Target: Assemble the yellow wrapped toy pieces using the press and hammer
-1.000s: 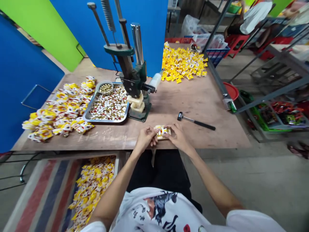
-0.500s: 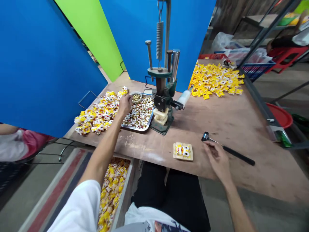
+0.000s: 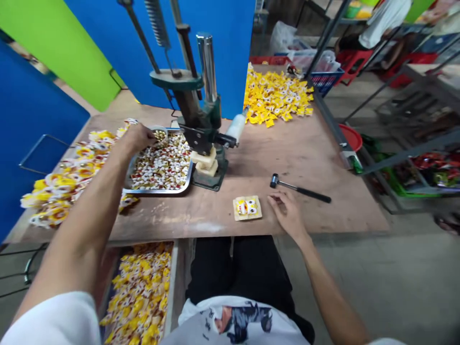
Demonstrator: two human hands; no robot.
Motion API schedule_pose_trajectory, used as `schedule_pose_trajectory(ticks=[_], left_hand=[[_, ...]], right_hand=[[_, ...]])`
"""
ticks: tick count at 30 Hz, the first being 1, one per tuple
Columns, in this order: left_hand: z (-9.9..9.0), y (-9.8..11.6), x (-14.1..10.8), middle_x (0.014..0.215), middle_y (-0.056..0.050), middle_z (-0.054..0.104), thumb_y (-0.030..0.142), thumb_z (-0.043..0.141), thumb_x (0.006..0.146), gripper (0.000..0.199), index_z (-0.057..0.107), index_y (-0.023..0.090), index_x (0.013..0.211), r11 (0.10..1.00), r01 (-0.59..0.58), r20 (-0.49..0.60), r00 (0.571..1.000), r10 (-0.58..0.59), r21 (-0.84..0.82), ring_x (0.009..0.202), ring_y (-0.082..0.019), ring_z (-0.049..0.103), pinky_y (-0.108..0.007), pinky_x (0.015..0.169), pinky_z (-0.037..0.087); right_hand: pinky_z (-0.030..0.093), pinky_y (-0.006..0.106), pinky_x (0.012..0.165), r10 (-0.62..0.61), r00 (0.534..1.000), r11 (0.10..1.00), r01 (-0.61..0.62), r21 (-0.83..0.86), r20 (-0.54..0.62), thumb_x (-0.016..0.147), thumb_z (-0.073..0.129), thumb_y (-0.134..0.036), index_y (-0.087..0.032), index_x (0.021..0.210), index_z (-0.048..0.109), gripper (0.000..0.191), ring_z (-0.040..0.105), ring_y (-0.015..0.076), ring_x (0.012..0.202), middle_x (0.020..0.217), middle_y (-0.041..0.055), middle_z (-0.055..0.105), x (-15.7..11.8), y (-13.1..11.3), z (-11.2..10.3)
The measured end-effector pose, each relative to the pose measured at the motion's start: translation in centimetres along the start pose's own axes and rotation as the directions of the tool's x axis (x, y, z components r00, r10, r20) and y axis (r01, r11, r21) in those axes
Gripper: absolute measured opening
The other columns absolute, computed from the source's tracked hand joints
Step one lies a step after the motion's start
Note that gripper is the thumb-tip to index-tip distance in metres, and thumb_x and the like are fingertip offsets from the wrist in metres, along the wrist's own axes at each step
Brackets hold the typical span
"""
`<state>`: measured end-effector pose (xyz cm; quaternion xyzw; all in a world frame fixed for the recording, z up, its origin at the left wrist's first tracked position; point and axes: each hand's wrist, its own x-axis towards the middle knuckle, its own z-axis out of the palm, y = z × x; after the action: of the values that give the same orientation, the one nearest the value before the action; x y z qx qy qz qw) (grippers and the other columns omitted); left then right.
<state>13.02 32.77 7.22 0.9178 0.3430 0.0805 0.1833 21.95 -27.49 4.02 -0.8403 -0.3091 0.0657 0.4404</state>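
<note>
Left pile: yellow-and-white toys (image 3: 77, 175) heaped at the table's (image 3: 273, 148) left end, beside the tray; the left forearm passes over them, so a low sleeve or elbow could drag some off.
Left hand (image 3: 138, 138): fingertips at the bowl; whether they grip a bead cannot be told.
Bowl: small bowl (image 3: 164, 128) of gold beads at the tray's rear left corner; a push on its edge could tip it and mix beads into the parts below.
Tray: metal tray (image 3: 158, 191) of small white parts (image 3: 161, 165).
Press: upright press (image 3: 197, 132) right of the tray.
Block: pale block (image 3: 247, 218) on the table near the front edge, with the yellow face piece (image 3: 247, 207) lying on it; a knock could shift the piece out of place.
Right hand (image 3: 287, 211): loosely open, nothing visible in it, close to the hammer.
Hammer: small hammer (image 3: 302, 189) lying flat; a careless sweep could turn it.
</note>
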Motion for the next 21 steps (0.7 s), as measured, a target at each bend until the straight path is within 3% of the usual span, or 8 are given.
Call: schedule_pose_trajectory(ticks=[3, 7, 10, 12, 16, 21], left_hand=[[-0.5, 0.0, -0.2, 0.061, 0.006, 0.044, 0.036, 0.061, 0.105, 0.042, 0.067, 0.002, 0.08, 1.0, 0.021, 0.037, 0.999, -0.02, -0.008, 0.084, -0.007, 0.044, -0.029, 0.099, 0.039], [-0.9, -0.5, -1.0, 0.074, 0.004, 0.059, 0.015, 0.079, 0.089, 0.012, 0.069, 0.008, 0.09, 0.999, 0.039, 0.017, 0.999, -0.038, -0.026, 0.077, -0.011, 0.048, -0.027, 0.09, 0.045], [-0.6, -0.7, -2.4, 0.091, -0.005, 0.07, 0.016, 0.078, 0.087, 0.015, 0.072, 0.011, 0.099, 0.993, 0.001, -0.137, 0.99, -0.018, -0.121, 0.079, -0.016, 0.055, -0.031, 0.087, 0.048], [0.2, -0.1, -4.2, 0.096, -0.009, 0.074, 0.021, 0.071, 0.093, 0.013, 0.074, 0.012, 0.101, 0.975, -0.081, -0.2, 0.979, 0.039, -0.208, 0.082, -0.018, 0.06, -0.033, 0.087, 0.05], [2.9, 2.0, -8.0, 0.099, -0.012, 0.077, 0.032, 0.074, 0.095, 0.02, 0.081, 0.014, 0.099, 0.949, -0.239, 0.006, 0.969, 0.246, -0.203, 0.086, -0.025, 0.069, -0.038, 0.088, 0.054], [5.6, 2.9, -9.3, 0.109, -0.018, 0.074, 0.034, 0.081, 0.091, 0.021, 0.083, 0.014, 0.095, 0.964, -0.258, -0.025, 0.966, 0.257, -0.058, 0.1, -0.032, 0.07, -0.043, 0.098, 0.055]], right_hand=[[0.067, 0.046, 0.1, 0.006, 1.0, 1.0, -0.006, 0.009, -0.001, 0.11, 0.064, -0.051, -0.026, 0.117, 0.079, 0.03, 0.074, 0.0276, 0.11, 0.122, 0.0116, 0.071, -0.1, -0.4, -0.2], [0.066, 0.048, 0.101, -0.033, 0.999, 0.999, 0.033, -0.004, -0.011, 0.109, 0.065, -0.051, -0.026, 0.115, 0.079, 0.029, 0.074, 0.0286, 0.11, 0.121, 0.0113, 0.072, -0.1, -0.3, 0.0], [0.066, 0.046, 0.1, -0.074, 0.997, 0.997, 0.074, 0.006, -0.014, 0.109, 0.066, -0.049, -0.027, 0.118, 0.079, 0.027, 0.074, 0.0282, 0.109, 0.124, 0.011, 0.072, 0.1, -0.1, 0.4], [0.066, 0.045, 0.098, -0.092, 0.996, 0.996, 0.092, -0.003, -0.017, 0.109, 0.066, -0.048, -0.028, 0.119, 0.079, 0.026, 0.075, 0.0273, 0.107, 0.124, 0.0106, 0.072, 0.0, -0.1, 0.6], [0.066, 0.043, 0.096, -0.116, 0.993, 0.992, 0.113, -0.061, -0.04, 0.11, 0.065, -0.046, -0.026, 0.117, 0.08, 0.025, 0.075, 0.0262, 0.105, 0.12, 0.0096, 0.073, -0.4, 0.0, 0.9], [0.066, 0.044, 0.101, -0.112, 0.994, 0.991, 0.111, -0.074, -0.011, 0.112, 0.063, -0.046, -0.026, 0.118, 0.079, 0.026, 0.074, 0.0272, 0.116, 0.124, 0.0105, 0.073, -1.0, 0.0, 1.0]])
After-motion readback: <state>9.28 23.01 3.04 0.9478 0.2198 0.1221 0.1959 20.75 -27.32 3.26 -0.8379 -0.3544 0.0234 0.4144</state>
